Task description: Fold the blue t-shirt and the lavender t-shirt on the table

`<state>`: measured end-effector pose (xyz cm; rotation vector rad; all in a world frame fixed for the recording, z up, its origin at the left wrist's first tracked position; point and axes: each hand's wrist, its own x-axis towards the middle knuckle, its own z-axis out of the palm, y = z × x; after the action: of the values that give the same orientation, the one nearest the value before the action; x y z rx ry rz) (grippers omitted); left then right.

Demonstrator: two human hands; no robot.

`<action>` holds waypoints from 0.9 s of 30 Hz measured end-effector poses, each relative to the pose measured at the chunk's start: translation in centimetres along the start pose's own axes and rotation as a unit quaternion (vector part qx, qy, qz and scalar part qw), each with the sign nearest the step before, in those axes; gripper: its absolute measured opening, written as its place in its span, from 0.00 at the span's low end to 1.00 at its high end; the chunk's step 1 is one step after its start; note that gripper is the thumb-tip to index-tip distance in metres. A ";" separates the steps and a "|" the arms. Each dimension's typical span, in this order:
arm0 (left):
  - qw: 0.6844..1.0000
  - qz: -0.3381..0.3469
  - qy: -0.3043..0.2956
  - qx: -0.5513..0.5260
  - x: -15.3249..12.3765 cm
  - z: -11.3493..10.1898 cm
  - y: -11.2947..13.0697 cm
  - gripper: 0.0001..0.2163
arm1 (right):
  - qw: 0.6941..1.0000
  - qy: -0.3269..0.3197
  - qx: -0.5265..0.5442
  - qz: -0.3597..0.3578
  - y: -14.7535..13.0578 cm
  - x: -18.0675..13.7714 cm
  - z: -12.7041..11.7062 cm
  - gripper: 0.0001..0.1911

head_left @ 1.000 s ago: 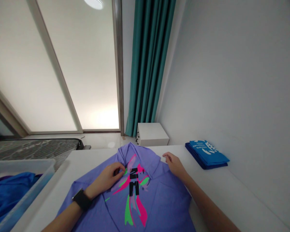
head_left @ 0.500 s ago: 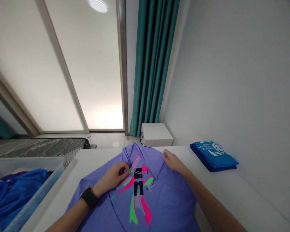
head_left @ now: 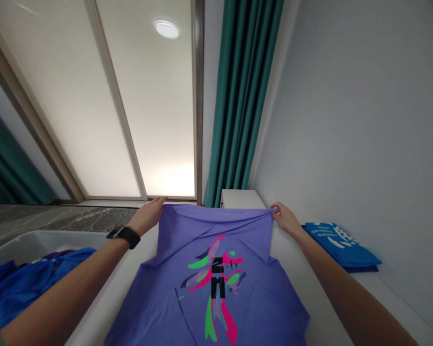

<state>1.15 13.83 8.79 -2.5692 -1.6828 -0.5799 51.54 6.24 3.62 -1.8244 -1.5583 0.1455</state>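
A purple T-shirt [head_left: 202, 307] with a pink, green and black print lies across the white table, its far edge raised and stretched between my hands. My left hand [head_left: 149, 215] pinches the upper left corner of the cloth; a black watch sits on that wrist. At the upper right corner my right hand [head_left: 284, 217] grips the fabric between thumb and fingers. The cloth between the two hands is pulled nearly straight, with a few slack folds under the edge. The shirt's near part runs out of view at the bottom.
Folded blue garments [head_left: 341, 245] are stacked on the table [head_left: 290, 283] at the right, by the wall. A translucent bin [head_left: 72, 235] holding blue clothes [head_left: 46, 274] stands at the left. Behind the table are a white cabinet [head_left: 241, 198] and a green curtain [head_left: 243, 105].
Both hands have moved apart and outward to the shirt's far corners. The collar area has been lifted and stretched into a straight edge. The camera view has shifted slightly left.
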 end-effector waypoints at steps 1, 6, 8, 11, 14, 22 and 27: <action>1.000 -0.007 0.004 0.014 0.5 -0.4 -0.3 0.19 | 1.000 0.007 0.000 0.001 0.1 0.2 -0.2 0.16; 0.997 -0.057 0.047 -0.022 2.6 -1.5 -1.3 0.13 | 1.000 0.030 -0.002 0.008 0.1 1.3 -0.8 0.15; 0.992 -0.090 0.053 -0.075 3.0 -1.7 -1.4 0.12 | 0.999 0.033 0.000 0.009 -0.1 1.7 -1.0 0.09; 0.983 -0.101 0.107 -0.113 2.7 -1.7 -1.3 0.12 | 0.999 0.045 0.008 0.010 -0.4 1.9 -1.3 0.05; 0.971 -0.096 0.183 -0.121 1.8 -1.3 -1.2 0.14 | 0.997 0.070 0.017 0.009 -1.0 1.4 -1.4 0.07; 0.889 -0.232 0.055 -0.391 -1.6 2.8 -1.0 0.11 | 0.920 -0.102 0.338 0.172 -3.0 -3.6 0.7 0.12; 0.812 -0.270 0.065 -0.514 -4.6 5.3 -1.6 0.10 | 0.868 -0.123 0.432 0.210 -1.5 -6.5 2.0 0.11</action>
<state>-0.34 11.55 2.11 -2.2952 -2.5176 -2.1568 47.59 1.31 0.72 -1.3801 -0.9439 1.1279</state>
